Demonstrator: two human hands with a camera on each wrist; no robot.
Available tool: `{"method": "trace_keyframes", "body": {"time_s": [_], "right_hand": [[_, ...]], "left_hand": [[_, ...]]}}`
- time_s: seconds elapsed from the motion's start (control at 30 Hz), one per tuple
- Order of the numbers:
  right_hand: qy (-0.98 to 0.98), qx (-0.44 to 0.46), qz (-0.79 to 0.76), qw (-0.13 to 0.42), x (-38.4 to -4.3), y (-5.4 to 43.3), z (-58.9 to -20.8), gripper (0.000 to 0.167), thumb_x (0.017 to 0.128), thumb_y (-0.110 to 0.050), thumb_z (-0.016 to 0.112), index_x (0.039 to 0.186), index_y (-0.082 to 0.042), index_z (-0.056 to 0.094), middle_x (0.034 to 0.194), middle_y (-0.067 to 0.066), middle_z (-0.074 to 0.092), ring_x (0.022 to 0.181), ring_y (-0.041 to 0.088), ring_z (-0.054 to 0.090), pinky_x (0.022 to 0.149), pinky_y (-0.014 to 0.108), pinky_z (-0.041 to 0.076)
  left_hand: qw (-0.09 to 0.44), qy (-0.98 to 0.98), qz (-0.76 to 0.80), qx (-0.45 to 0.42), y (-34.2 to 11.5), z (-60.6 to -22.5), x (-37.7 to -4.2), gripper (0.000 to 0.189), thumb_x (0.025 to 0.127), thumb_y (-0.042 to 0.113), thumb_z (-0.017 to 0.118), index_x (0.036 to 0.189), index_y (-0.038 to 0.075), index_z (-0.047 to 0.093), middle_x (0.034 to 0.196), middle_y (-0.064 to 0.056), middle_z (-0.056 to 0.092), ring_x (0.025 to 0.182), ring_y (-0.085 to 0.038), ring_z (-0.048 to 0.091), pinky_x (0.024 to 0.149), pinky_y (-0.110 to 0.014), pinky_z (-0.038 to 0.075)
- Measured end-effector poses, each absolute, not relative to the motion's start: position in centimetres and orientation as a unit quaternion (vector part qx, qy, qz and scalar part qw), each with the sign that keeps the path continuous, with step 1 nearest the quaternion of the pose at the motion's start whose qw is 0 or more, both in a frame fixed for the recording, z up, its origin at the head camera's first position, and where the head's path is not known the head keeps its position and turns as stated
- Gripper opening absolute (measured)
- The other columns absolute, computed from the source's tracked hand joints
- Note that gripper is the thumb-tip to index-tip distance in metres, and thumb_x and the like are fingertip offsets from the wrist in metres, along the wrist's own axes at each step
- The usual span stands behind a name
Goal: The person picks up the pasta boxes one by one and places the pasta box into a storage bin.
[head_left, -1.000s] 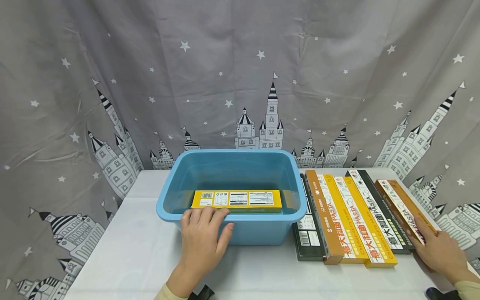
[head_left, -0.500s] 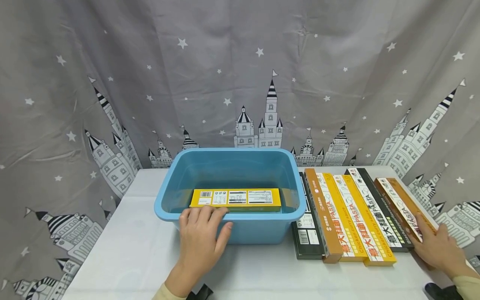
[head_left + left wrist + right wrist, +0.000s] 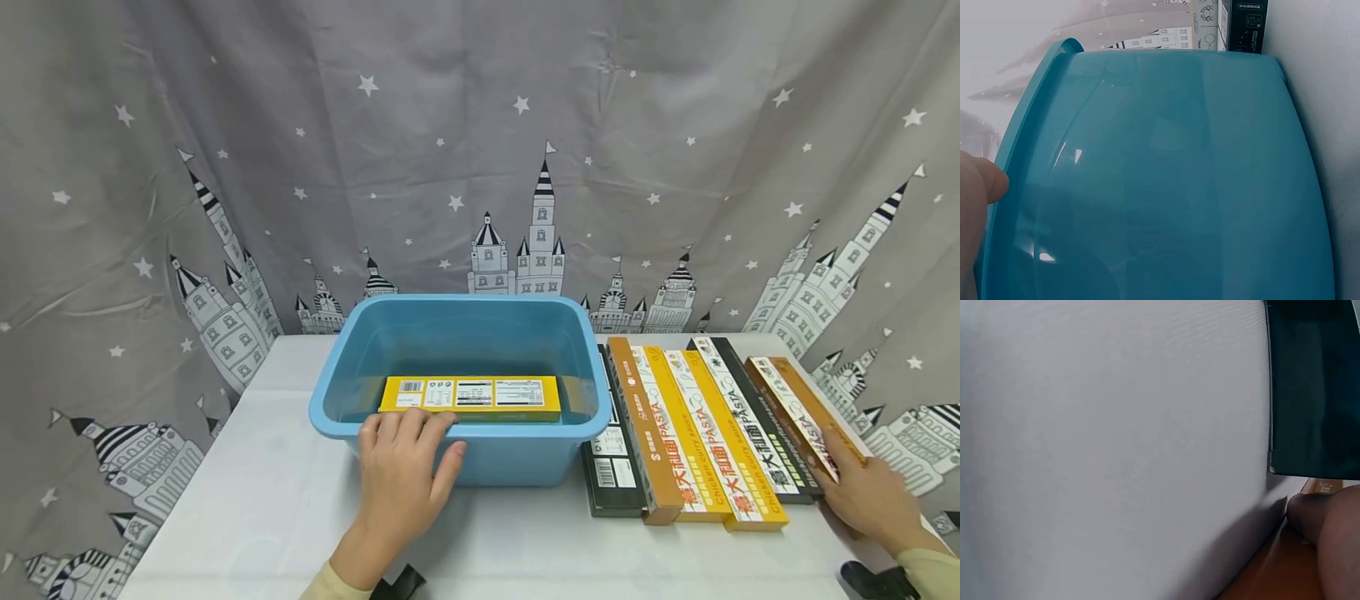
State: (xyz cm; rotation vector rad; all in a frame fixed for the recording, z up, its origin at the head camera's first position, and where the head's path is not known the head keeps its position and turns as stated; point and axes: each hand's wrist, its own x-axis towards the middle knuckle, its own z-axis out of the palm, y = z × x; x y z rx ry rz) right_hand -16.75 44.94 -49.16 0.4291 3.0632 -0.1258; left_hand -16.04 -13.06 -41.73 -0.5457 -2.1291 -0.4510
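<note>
A blue plastic tub stands mid-table in the head view. Inside it lies a yellow pasta box with its printed side up. My left hand grips the tub's near rim, fingers hooked over it and thumb outside. In the left wrist view a fingertip touches the rim of the tub. At the far right my right hand holds the near end of a brown pasta box, thumb on the left and fingers across the top. The right wrist view shows the thumb against the brown box.
Right of the tub several pasta boxes lie side by side: a black box, a brown one, two yellow ones and another black one. A grey castle-print curtain hangs behind the white table.
Both hands keep their holds on the tub and the brown pasta box. Only a slight shift of the head view shows.
</note>
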Motion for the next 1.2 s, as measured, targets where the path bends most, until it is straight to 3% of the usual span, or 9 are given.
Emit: {"method": "trace_keyframes", "body": {"time_s": [0.2, 0.43, 0.6, 0.83, 1.07, 1.2], "right_hand": [[0.995, 0.084, -0.060, 0.018, -17.3, 45.5, -46.3, 0.083, 0.099, -0.031, 0.062, 0.154, 0.006, 0.013, 0.101, 0.055, 0.044, 0.081, 0.061, 0.056, 0.056, 0.055, 0.052], [0.998, -0.003, -0.041, -0.047, -20.0, 44.4, -40.4, 0.083, 0.099, -0.034, 0.063, 0.158, 0.002, 0.016, 0.097, 0.052, 0.049, 0.068, 0.044, 0.055, 0.049, 0.041, 0.044], [0.994, -0.069, -0.029, -0.076, -22.0, 41.6, -36.4, 0.080, 0.100, -0.035, 0.062, 0.159, -0.002, 0.019, 0.097, 0.046, 0.052, 0.073, 0.041, 0.054, 0.053, 0.038, 0.042], [0.990, -0.122, -0.023, -0.064, -23.9, 36.3, -32.2, 0.076, 0.099, -0.034, 0.062, 0.160, -0.006, 0.026, 0.110, 0.042, 0.051, 0.083, 0.039, 0.054, 0.054, 0.034, 0.040], [0.976, -0.200, -0.001, -0.092, -25.5, 31.0, -29.3, 0.072, 0.098, -0.033, 0.066, 0.158, -0.008, 0.035, 0.118, 0.038, 0.055, 0.097, 0.043, 0.056, 0.070, 0.050, 0.048], [0.968, -0.235, -0.008, -0.090, -26.4, 27.7, -27.6, 0.071, 0.098, -0.031, 0.067, 0.158, -0.010, 0.036, 0.120, 0.034, 0.056, 0.101, 0.040, 0.057, 0.072, 0.049, 0.046]], "left_hand": [[0.430, -0.857, -0.176, -0.220, -13.1, -41.8, -16.0, 0.041, 0.105, 0.041, 0.043, 0.104, 0.011, 0.071, 0.089, -0.007, 0.063, 0.086, -0.029, 0.052, 0.089, -0.052, 0.034], [0.433, -0.857, -0.178, -0.215, -13.2, -42.0, -15.9, 0.043, 0.105, 0.041, 0.042, 0.104, 0.011, 0.071, 0.088, -0.007, 0.062, 0.086, -0.029, 0.052, 0.089, -0.052, 0.034], [0.436, -0.856, -0.180, -0.212, -13.3, -42.0, -15.8, 0.044, 0.106, 0.042, 0.041, 0.104, 0.011, 0.072, 0.088, -0.007, 0.063, 0.086, -0.029, 0.052, 0.089, -0.052, 0.034], [0.434, -0.857, -0.176, -0.214, -13.3, -41.9, -15.9, 0.043, 0.106, 0.042, 0.042, 0.104, 0.011, 0.072, 0.088, -0.006, 0.062, 0.086, -0.029, 0.052, 0.089, -0.052, 0.034], [0.433, -0.857, -0.178, -0.216, -13.1, -41.9, -15.9, 0.041, 0.105, 0.041, 0.043, 0.104, 0.011, 0.071, 0.088, -0.006, 0.062, 0.085, -0.028, 0.052, 0.089, -0.052, 0.035], [0.432, -0.857, -0.177, -0.217, -13.1, -41.7, -16.0, 0.045, 0.106, 0.042, 0.040, 0.104, 0.011, 0.072, 0.088, -0.006, 0.062, 0.084, -0.028, 0.051, 0.089, -0.052, 0.035]]}}
